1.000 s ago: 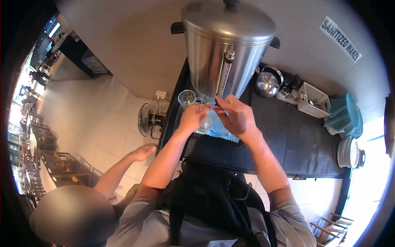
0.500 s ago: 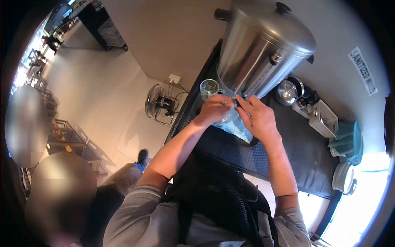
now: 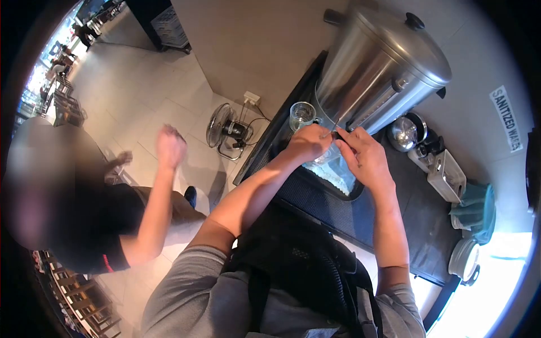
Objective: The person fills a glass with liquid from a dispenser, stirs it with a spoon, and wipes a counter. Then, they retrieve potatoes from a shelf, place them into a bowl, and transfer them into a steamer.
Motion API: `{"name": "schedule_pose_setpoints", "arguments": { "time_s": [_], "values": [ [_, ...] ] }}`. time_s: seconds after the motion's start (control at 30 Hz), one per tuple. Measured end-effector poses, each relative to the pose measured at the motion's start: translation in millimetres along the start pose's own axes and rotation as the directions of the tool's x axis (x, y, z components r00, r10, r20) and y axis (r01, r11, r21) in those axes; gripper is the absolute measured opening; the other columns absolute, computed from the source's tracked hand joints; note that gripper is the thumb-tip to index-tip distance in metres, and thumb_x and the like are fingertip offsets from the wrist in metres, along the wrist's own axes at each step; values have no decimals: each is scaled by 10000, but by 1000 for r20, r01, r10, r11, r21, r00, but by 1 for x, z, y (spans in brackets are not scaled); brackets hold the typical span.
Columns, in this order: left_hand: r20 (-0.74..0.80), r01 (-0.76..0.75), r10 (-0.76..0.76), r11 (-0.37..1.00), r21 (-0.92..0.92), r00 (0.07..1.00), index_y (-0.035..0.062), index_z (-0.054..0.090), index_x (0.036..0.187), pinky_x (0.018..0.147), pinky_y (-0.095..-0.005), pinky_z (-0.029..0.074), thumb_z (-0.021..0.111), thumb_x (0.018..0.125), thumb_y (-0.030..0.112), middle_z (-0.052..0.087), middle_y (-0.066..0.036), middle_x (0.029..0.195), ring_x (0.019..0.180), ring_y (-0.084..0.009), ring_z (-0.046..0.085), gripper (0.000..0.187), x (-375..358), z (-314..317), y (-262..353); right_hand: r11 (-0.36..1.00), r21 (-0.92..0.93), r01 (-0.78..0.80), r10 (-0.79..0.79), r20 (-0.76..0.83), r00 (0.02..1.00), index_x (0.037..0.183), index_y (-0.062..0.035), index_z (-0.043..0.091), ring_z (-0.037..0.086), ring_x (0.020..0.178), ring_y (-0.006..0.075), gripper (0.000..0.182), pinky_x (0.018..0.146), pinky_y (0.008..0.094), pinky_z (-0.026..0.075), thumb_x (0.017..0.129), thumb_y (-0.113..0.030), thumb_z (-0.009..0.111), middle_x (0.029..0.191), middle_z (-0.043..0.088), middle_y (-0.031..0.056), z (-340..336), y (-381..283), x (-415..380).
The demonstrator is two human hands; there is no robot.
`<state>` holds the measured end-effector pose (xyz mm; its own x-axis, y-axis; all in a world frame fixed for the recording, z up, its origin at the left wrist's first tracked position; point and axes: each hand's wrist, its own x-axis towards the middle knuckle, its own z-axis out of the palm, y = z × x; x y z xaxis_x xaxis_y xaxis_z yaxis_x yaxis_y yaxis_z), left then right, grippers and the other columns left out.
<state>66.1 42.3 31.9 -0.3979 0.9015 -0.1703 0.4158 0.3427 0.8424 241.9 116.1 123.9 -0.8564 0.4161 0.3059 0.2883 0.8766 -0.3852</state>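
Note:
A large stainless-steel urn (image 3: 372,73) with a black lid knob stands on a dark counter. In front of its spout, my left hand (image 3: 310,142) is closed at the rim of a clear glass mug (image 3: 323,157), partly hidden under my fingers. My right hand (image 3: 365,156) has thumb and fingers closed around the black tap (image 3: 337,136) of the urn. A second glass mug (image 3: 302,114) stands beyond my left hand. Beneath both hands lies a pale blue-white cloth (image 3: 338,176) on a black tray (image 3: 354,194).
Metal pots (image 3: 404,133), a white basket (image 3: 447,176), a teal cloth (image 3: 474,211) and stacked plates (image 3: 465,258) line the counter's wall side. A fan (image 3: 226,130) stands on the floor at left. Another person (image 3: 107,225) is close on my left, one forearm raised.
The view has shifted, so the urn and counter sit further right and lower. My hands stay at the tap and mug. The person at left has come nearer with an arm lifted.

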Motion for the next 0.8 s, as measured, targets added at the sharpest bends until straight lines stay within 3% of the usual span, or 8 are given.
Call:
{"name": "schedule_pose_setpoints", "arguments": {
  "time_s": [0.17,0.33,0.53,0.6,0.63,0.73,0.8],
  "values": [
    [38,10,-11,999,31,999,95,782,1133,965,-473,536,579,999,456,760,-213,1115,1120,-409,706,435,1,-4,5,978,204,-31,25,30,999,1281,-42,741,672,817,346,308,760,429,542,998,-143,671,919,638,151,-4,8,-1],
    [62,32,-32,999,5,998,89,776,1157,965,-451,535,609,991,419,760,-223,1124,1130,-403,709,405,6,-1,1,968,249,5,-11,23,1000,1295,-18,729,669,876,367,358,817,437,535,956,-45,621,942,646,171,-5,15,-2],
    [59,-144,144,990,-2,988,25,749,983,794,-448,526,628,984,381,744,-208,885,850,-353,725,376,9,-2,-6,971,237,16,-27,44,999,1324,23,697,654,878,348,418,824,396,527,924,42,577,950,627,178,-8,17,-4],
    [64,-96,96,995,-9,993,31,765,983,799,-491,529,602,979,485,722,-257,911,900,-446,712,482,10,-3,-5,973,231,19,-30,45,999,1324,23,697,655,882,350,416,827,398,528,926,40,579,954,628,180,-9,17,-5],
    [66,-100,100,995,-8,993,31,765,983,799,-491,529,602,979,485,722,-257,911,900,-446,712,482,10,-4,-5,974,227,6,-19,54,998,1322,7,705,658,900,366,415,829,425,531,922,17,593,963,625,181,-9,17,-5],
    [80,-119,123,991,-53,989,22,760,954,771,-461,533,607,980,443,724,-239,862,832,-389,723,449,10,-5,-8,976,219,-3,-9,55,998,1316,-9,714,661,916,386,412,829,455,534,917,-9,609,974,624,183,-8,18,-6],
    [91,-116,128,985,-132,988,23,762,941,740,-422,528,607,984,400,713,-206,802,767,-300,705,409,13,-4,-12,977,213,5,-14,43,999,1313,-11,717,662,915,391,410,827,460,534,917,-12,609,976,625,183,-6,21,-5]
  ]
}}
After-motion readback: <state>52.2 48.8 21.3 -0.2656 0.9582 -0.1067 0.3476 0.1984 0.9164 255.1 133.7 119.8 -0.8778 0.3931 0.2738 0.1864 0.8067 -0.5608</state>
